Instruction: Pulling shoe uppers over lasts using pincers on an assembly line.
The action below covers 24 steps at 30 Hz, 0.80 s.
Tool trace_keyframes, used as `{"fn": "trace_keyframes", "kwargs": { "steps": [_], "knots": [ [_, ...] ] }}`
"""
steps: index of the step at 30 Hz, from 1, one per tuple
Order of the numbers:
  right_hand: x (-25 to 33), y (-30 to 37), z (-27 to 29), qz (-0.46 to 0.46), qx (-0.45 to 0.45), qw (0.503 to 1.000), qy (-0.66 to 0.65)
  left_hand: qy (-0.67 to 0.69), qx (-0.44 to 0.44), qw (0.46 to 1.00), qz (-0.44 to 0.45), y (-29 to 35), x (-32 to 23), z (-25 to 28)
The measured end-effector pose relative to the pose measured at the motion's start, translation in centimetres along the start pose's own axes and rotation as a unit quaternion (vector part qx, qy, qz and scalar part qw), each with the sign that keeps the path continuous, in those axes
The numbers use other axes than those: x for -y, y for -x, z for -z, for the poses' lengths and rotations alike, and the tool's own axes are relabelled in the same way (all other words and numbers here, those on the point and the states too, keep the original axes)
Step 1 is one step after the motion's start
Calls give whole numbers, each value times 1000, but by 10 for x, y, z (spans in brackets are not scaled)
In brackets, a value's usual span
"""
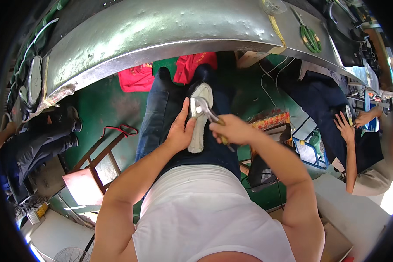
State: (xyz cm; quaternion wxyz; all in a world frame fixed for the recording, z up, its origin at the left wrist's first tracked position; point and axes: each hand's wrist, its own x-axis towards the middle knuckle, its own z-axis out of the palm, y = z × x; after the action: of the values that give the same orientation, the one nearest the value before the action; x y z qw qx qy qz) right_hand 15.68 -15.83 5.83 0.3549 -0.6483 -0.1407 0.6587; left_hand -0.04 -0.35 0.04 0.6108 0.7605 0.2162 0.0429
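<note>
Across my lap lies a shoe [197,139], bottom up, with a pale off-white underside and a dark rim. My left hand [180,131] grips its left side, fingers stretched along the edge and the thumb pressing near the middle. In my right hand [233,130] is a pair of metal pincers [212,114] with yellowish handles. Their head rests at or just over the upper part of the shoe's underside; exact contact cannot be made out. My fist hides part of the handles.
A metal-topped bench [161,27] curves across the front, with green-handled scissors [309,37] on it. Red cloths [137,78] hang beneath. A wooden stool frame [101,159] stands left. At right a co-worker's hands [347,126] hold a tool; another person's legs [48,144] are far left.
</note>
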Motion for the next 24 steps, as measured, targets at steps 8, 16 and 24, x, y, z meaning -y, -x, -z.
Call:
{"fn": "trace_keyframes", "kwargs": {
  "steps": [8, 16, 24],
  "knots": [
    [-38, -11, -22, 20, -3, 989, -149, -219, 43, 974, -37, -6, -14, 10],
    [-6, 2, 18, 196, -127, 971, 45, -225, 37, 973, -29, -11, -21, 4],
    [23, -14, 25, 107, -103, 958, 246, -289, 86, 953, -14, -6, -27, 5]
  ]
}}
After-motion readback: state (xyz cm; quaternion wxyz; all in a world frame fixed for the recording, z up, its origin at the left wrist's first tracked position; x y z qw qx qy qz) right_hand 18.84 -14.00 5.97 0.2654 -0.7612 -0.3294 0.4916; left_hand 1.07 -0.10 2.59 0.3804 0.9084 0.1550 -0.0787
